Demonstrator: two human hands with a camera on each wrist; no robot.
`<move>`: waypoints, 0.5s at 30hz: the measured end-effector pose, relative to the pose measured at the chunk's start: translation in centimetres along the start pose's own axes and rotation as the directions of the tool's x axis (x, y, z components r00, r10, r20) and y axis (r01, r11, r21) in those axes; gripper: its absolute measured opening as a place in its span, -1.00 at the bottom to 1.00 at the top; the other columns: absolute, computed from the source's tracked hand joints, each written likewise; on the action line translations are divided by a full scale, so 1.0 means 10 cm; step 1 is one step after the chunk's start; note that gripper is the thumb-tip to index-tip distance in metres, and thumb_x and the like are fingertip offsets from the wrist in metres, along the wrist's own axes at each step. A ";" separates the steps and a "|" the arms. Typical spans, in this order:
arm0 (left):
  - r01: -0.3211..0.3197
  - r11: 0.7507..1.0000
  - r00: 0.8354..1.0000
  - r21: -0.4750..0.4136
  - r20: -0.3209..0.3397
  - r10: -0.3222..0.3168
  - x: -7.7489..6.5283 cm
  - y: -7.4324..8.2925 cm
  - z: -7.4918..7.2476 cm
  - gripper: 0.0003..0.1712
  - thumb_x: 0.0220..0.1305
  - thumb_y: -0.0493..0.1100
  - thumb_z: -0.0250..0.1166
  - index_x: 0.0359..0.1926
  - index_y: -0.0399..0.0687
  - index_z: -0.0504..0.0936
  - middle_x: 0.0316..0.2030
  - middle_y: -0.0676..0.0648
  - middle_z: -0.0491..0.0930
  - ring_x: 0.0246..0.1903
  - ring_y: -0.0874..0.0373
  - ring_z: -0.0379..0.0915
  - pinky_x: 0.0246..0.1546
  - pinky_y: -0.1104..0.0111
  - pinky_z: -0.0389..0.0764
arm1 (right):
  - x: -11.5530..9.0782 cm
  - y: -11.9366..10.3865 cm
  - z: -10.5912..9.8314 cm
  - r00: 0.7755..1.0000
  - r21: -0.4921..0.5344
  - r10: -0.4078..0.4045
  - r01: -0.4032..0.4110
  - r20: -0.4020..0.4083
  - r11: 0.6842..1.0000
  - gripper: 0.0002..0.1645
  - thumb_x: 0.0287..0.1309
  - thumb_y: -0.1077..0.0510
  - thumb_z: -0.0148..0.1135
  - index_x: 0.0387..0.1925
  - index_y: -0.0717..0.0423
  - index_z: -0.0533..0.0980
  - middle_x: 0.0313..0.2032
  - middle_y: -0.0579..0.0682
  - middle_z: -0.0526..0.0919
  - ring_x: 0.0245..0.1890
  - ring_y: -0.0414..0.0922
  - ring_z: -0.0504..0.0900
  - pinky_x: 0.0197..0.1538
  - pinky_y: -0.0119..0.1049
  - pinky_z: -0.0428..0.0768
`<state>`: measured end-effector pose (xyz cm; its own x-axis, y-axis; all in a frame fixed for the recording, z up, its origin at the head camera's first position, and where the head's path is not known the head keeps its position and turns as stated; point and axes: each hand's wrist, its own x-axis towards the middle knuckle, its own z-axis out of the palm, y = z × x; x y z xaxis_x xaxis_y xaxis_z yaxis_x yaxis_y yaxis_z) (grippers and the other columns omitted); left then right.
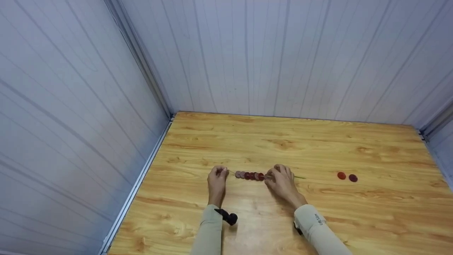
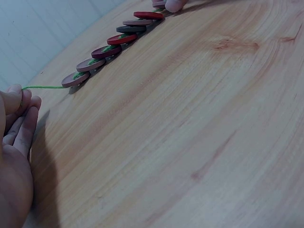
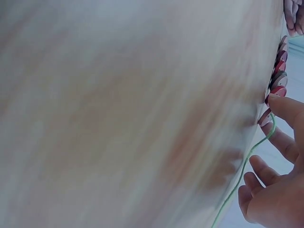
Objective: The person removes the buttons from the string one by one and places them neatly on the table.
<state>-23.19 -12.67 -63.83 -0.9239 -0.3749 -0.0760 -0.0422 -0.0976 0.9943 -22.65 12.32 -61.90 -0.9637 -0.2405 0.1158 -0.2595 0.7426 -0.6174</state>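
Note:
A row of overlapping round buttons, strung on a green cord, lies on the wooden table. Most are pinkish brown or red, with one dark grey button. At the row's left end my left hand pinches the cord between thumb and fingertips, with a short taut stretch running to the first button. My right hand is at the other end. Its thumb and forefinger pinch the last button, and the loose cord trails down past the other fingers in the right wrist view.
To the right of my right hand lie an orange-red disc and a dark purple disc, side by side. White panelled walls border the table at the back and left. A black wrist device sticks out from the left sleeve.

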 end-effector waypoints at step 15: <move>-0.010 1.000 0.999 0.006 0.032 0.010 -0.03 0.01 -0.03 -0.87 0.32 -0.27 0.22 -0.19 -0.29 0.55 -0.26 -0.20 0.57 -0.14 -0.05 0.58 -0.01 0.28 0.66 | -0.02 0.08 -0.10 0.999 0.024 0.048 -0.048 0.015 0.999 -0.76 0.19 0.01 0.29 -0.14 -0.01 0.56 0.24 0.20 0.34 0.29 0.20 0.14 0.33 0.21 0.03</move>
<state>-22.81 -12.83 -63.73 -0.9361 -0.3459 -0.0638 -0.0351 -0.0887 0.9954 -22.69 13.59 -61.60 -0.9740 -0.2141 0.0745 -0.2113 0.7384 -0.6404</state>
